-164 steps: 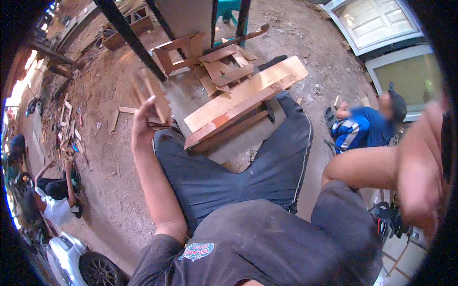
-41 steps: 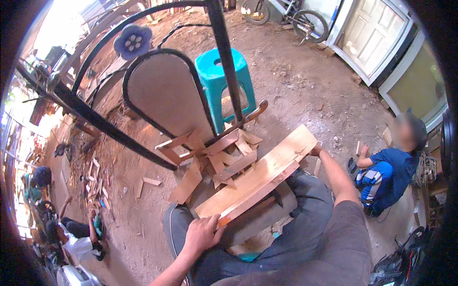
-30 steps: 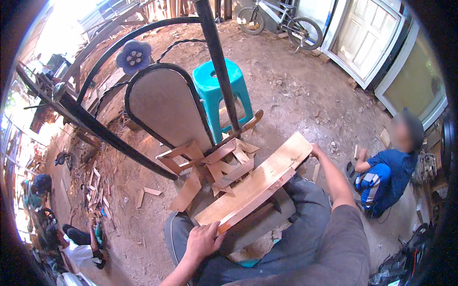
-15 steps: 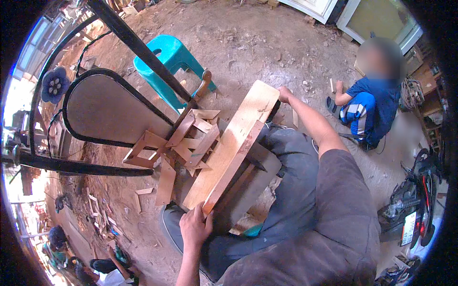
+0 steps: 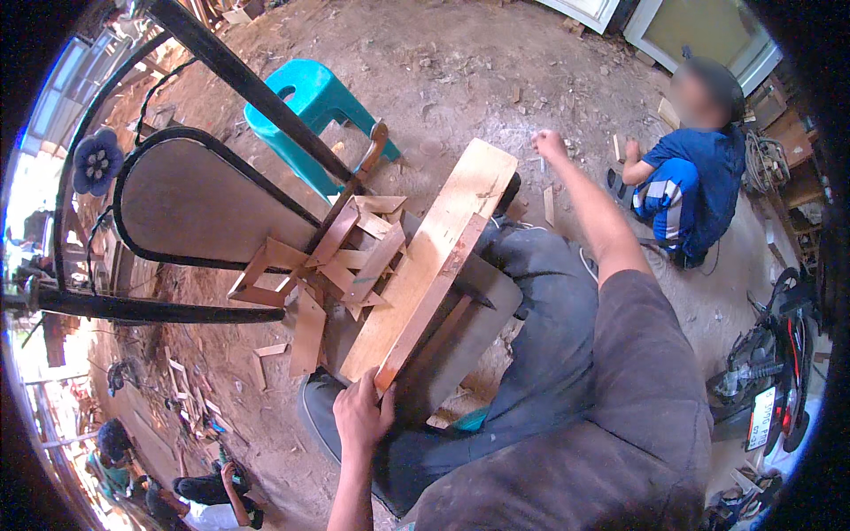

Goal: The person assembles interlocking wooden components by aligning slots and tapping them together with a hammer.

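My left hand (image 5: 361, 414) grips the near end of the wooden plank (image 5: 434, 257), fingers curled around its lower corner. The plank lies across my lap, slanting away toward the dirt ground (image 5: 460, 80). My right hand (image 5: 549, 144) reaches out past the plank's far end, apart from it; I cannot tell how its fingers are set.

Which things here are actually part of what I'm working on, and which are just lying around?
In hand:
left hand gripping the near end of the wooden plank
right hand stretched past its far end

Lying about:
teal plastic stool
offcut pile
black metal frame
motorbike
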Demonstrator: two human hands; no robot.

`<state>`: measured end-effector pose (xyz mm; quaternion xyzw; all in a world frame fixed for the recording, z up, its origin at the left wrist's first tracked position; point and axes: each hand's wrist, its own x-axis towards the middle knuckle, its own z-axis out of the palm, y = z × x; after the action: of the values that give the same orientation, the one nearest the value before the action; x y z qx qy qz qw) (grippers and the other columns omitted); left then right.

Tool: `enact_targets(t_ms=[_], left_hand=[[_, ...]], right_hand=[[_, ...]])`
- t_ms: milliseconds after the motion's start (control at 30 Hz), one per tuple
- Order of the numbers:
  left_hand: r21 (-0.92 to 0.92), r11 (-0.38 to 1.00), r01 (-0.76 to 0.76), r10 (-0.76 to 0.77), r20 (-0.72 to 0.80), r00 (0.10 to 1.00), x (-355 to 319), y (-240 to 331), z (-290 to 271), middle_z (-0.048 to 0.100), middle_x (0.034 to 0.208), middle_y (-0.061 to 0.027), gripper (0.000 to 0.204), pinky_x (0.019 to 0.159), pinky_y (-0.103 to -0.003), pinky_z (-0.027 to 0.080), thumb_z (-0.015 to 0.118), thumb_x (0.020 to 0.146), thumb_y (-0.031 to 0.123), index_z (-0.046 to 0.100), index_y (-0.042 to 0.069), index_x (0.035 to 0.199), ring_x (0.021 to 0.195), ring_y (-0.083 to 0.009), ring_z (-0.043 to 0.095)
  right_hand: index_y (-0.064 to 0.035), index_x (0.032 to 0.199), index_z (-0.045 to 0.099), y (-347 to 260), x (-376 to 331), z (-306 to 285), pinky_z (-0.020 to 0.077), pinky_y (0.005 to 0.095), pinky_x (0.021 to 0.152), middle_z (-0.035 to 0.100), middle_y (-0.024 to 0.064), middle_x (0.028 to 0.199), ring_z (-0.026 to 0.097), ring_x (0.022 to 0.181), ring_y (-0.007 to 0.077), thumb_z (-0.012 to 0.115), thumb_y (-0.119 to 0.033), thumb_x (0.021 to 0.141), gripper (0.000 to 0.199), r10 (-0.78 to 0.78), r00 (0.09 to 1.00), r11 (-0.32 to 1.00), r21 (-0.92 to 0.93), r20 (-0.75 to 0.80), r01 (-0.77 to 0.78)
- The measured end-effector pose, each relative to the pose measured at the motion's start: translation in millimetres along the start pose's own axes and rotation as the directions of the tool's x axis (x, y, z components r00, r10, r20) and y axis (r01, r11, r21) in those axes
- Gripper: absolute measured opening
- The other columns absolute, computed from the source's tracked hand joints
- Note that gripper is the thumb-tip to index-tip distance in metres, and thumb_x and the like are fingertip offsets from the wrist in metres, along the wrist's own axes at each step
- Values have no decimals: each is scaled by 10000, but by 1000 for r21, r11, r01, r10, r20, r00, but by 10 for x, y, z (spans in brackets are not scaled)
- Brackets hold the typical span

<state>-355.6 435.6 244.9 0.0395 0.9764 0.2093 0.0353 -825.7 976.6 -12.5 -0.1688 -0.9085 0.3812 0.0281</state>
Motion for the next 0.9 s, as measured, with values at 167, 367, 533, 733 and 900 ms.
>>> enact_targets(t_ms=[167,367,533,733,900], left_hand=[[46,997,65,-66,30,997,-26,20,-68,640,700,-108,339,631,-403,462,723,831,242,625,63,1102,675,-289,650],[-6,999,40,-40,29,999,-14,36,-22,632,729,-133,363,632,-451,470,718,837,227,607,87,1152,687,-352,629],[8,996,85,-85,47,995,-48,15,-35,625,717,-132,361,636,-448,474,722,832,218,608,86,1148,687,-349,630],[-7,996,90,-89,34,995,-44,35,-46,624,714,-132,345,637,-447,477,723,824,202,614,82,1129,689,-350,634],[17,1000,24,-23,-34,999,-36,20,-15,597,653,-85,346,608,-391,444,742,817,232,633,65,1100,639,-273,625]], right_hand=[[-86,963,761,-383,-708,695,536,374,638,738,40,833,680,746,188,688,-315,867,259,88,880,992,36,466,-118],[-104,954,771,-142,-536,426,501,358,562,659,21,722,594,643,172,720,-277,793,242,112,842,993,-86,529,-78],[-101,874,775,-217,-514,701,493,354,544,647,59,678,580,602,165,734,-286,765,218,127,841,990,-117,526,-76],[-90,790,781,-263,-462,692,545,361,657,728,119,780,676,684,199,785,-322,690,252,92,930,974,-226,356,-9],[-105,829,771,-209,-481,498,534,338,621,718,31,702,665,642,143,743,-271,787,173,35,987,979,-203,155,-2]])
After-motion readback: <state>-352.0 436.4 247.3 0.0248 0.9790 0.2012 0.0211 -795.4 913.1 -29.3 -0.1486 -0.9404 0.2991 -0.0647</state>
